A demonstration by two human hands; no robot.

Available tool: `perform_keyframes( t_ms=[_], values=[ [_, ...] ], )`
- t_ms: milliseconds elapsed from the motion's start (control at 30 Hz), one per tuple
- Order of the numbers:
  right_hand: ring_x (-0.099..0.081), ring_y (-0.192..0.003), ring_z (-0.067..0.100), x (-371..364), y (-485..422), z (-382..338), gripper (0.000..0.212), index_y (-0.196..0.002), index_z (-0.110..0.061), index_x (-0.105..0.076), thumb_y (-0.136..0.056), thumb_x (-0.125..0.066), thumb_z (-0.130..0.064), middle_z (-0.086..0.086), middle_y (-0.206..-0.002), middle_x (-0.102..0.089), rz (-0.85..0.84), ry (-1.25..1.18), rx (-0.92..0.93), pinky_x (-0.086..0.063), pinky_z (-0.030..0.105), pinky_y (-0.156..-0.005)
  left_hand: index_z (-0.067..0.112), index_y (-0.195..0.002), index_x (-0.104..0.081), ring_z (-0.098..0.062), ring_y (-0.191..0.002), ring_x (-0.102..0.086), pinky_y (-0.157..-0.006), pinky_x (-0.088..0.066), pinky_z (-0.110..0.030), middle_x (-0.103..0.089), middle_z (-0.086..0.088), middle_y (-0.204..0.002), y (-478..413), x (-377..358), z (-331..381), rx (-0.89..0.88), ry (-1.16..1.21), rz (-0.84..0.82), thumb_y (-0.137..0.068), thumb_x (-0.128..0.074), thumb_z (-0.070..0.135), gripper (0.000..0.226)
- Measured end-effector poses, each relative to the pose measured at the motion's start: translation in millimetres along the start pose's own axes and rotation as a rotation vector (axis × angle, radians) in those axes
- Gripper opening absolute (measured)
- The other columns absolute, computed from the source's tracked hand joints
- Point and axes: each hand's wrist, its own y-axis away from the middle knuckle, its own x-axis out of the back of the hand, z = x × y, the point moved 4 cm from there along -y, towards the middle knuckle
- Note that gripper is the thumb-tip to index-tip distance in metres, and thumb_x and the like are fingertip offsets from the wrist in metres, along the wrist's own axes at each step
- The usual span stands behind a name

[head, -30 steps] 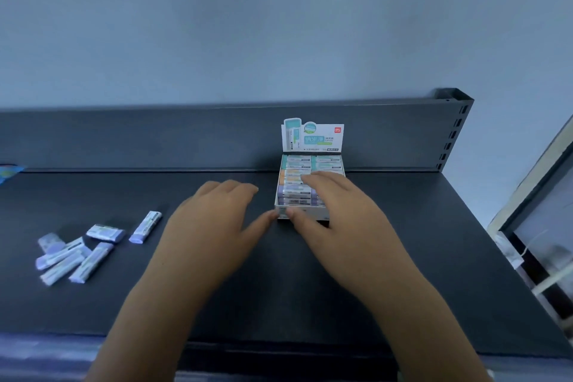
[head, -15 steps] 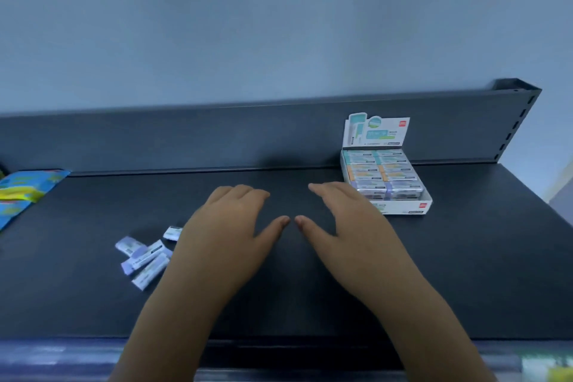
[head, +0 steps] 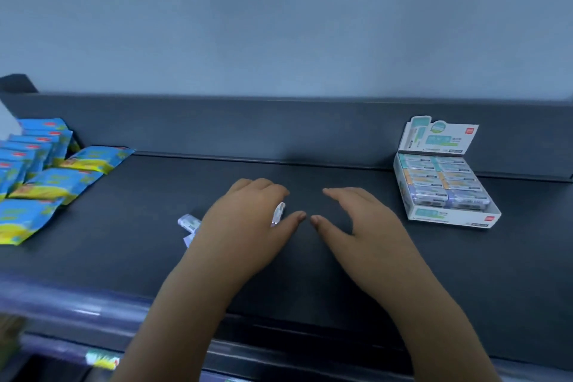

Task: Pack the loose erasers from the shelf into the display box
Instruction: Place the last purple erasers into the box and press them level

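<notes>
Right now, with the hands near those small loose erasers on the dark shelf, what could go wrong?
1. The left hand hides most of the small white-and-lilac erasers, so one might be missed or nudged off the front edge of the dark shelf.
2. The white cardboard display box already looks full; forcing more in could pop a row out.
3. The box sits well to the right, so a handful could drop on the way.
</notes>
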Motion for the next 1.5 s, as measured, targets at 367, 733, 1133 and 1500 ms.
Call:
perform_keyframes(
  t_ms=[367,733,1133,1500],
  values=[
    [-0.050,-0.125,0.010,-27.6,-18.4,-35.9,0.044,-0.134,-0.030,-0.059,-0.095,-0.056,-0.050,-0.015,-0.132,-0.056,-0.183,0.119,-0.015,-0.045,0.034,-0.103,0.025,-0.126,-0.067,-0.021,-0.121,-0.054,-0.098,-0.048,-0.040,-0.066,0.009,-0.124,7.4,14.7,-66.3,0.065,0.122,0.026,-0.093,-0.053,0.007,0.040],
    [-0.051,-0.124,0.016,-88.9,-48.3,-89.3,0.056,-0.131,-0.026,-0.065,-0.086,-0.045,0.001,-0.008,-0.131,-0.059,-0.280,0.243,0.001,-0.049,0.038,-0.099,0.040,-0.102,-0.078,-0.015,-0.102,-0.046,-0.090,-0.045,-0.031,-0.064,0.017,-0.105,11.7,20.3,-143.7,-0.040,0.146,-0.049,-0.080,-0.058,-0.002,0.051],
    [-0.057,-0.101,0.017,-114.7,-57.3,-96.4,0.027,-0.115,-0.037,-0.066,-0.090,-0.057,-0.031,-0.011,-0.098,-0.053,-0.248,0.394,-0.134,-0.053,0.035,-0.078,0.043,-0.104,-0.073,-0.006,-0.087,-0.053,-0.079,-0.051,-0.034,-0.060,0.013,-0.082,10.6,17.5,-159.9,-0.057,0.179,-0.155,-0.092,-0.057,0.043,0.020],
    [-0.057,-0.111,0.017,-113.6,-63.3,-100.6,0.036,-0.127,-0.041,-0.059,-0.090,-0.056,-0.040,-0.009,-0.118,-0.060,-0.187,0.423,-0.189,-0.049,0.032,-0.077,0.034,-0.093,-0.072,-0.010,-0.099,-0.056,-0.082,-0.052,-0.036,-0.059,0.012,-0.101,-0.8,16.6,-158.4,-0.007,0.128,-0.076,-0.092,-0.058,0.038,0.014]
  ],
)
